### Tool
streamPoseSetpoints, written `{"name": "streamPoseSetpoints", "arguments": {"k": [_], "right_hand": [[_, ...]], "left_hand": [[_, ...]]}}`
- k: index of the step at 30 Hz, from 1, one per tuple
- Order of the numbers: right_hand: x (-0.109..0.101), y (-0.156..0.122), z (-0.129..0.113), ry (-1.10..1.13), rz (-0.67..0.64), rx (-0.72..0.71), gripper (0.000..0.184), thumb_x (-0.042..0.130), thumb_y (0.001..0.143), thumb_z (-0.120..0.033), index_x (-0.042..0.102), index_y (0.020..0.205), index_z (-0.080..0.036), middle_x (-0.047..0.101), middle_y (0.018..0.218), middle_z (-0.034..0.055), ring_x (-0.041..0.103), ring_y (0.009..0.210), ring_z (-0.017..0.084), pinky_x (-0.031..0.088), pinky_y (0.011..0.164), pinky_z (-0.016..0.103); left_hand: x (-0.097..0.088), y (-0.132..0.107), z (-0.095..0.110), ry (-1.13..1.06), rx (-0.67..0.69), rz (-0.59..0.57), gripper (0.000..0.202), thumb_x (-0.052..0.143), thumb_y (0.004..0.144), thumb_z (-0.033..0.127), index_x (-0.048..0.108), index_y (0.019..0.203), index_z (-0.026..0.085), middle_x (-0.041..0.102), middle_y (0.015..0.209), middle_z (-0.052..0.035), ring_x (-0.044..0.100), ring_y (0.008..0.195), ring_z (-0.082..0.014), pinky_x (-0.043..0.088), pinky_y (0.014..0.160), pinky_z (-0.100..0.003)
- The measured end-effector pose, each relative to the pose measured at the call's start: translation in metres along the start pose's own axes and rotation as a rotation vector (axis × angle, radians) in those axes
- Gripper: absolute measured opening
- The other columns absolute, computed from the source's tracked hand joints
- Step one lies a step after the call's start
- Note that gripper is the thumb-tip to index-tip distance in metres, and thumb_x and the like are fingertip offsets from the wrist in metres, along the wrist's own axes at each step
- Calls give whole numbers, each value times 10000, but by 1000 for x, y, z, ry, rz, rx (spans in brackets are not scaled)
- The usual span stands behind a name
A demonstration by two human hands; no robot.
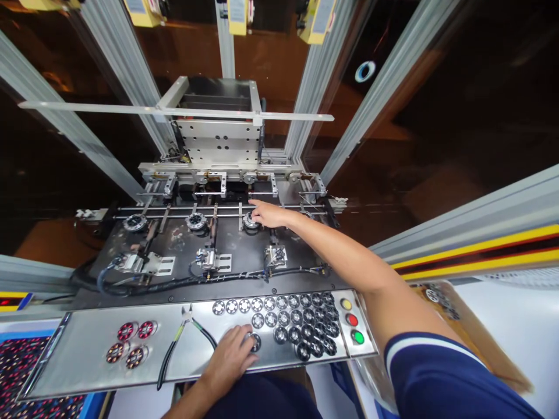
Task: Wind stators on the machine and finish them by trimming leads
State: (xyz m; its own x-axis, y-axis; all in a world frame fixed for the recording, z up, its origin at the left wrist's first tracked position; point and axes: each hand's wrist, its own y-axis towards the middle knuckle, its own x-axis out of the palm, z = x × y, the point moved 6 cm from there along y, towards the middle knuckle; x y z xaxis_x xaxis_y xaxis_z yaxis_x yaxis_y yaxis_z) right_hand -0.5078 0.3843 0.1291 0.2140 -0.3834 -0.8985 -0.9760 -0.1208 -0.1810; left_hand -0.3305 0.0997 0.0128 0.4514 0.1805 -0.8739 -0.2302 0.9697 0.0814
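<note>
My left hand (230, 356) lies low over the metal tray (170, 317), its fingers closed about the edge of a black slotted stator core (254, 342). Reaching into the machine, my right hand (269, 214) has its index finger stretched out and its other fingertips down on a round fixture (250, 223), which they partly cover. Two similar fixtures, the middle one (196, 221) and the left one (135, 222), carry round slotted parts. Several rows of black stator cores (283, 317) lie on the tray, and a pair of cutting pliers (187, 317) rests left of them.
Red-and-copper wound stators (126, 331) sit on the tray's left part. Yellow, red and green buttons (358, 337) are at its right end. A blue-rimmed bin (26, 372) of small parts stands at lower left. Metal posts (375, 110) and a horizontal bar (209, 113) frame the machine.
</note>
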Motion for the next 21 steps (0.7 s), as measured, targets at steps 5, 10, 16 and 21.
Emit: {"name": "streamPoseSetpoints", "arguments": {"k": [5, 10, 16, 21], "right_hand": [[3, 5, -2, -45, -28, -1, 316, 582, 945, -325, 584, 1228, -184, 556, 1332, 101, 574, 1162, 248, 490, 978, 482], [2, 9, -2, -76, -66, 0, 321, 585, 943, -327, 581, 1228, -178, 568, 1310, 101, 587, 1140, 244, 503, 959, 475], [9, 15, 5, -85, -123, 24, 308, 586, 944, -329, 589, 1206, -167, 597, 1253, 98, 617, 1069, 225, 536, 905, 436], [15, 21, 9, -91, -128, 38, 315, 587, 943, -340, 589, 1204, -163, 607, 1232, 91, 626, 1047, 223, 545, 885, 426]], "left_hand": [[-2, 2, -1, -48, -6, 61, 35, 620, 866, 206, 623, 898, 191, 718, 1064, -106, 701, 893, -261, 593, 794, -435], [-24, -6, -3, -145, -83, 131, 112, 559, 910, 248, 599, 1009, 214, 721, 1091, -107, 706, 996, -244, 585, 870, -395], [-76, -42, -23, -227, -323, 242, 199, 521, 938, 300, 550, 1108, 201, 705, 1169, -165, 707, 1057, -246, 598, 826, -339], [-114, -76, -37, -495, -678, 444, 310, 554, 893, 468, 628, 1068, 224, 712, 1187, -114, 659, 1142, -261, 522, 979, -379]]}}
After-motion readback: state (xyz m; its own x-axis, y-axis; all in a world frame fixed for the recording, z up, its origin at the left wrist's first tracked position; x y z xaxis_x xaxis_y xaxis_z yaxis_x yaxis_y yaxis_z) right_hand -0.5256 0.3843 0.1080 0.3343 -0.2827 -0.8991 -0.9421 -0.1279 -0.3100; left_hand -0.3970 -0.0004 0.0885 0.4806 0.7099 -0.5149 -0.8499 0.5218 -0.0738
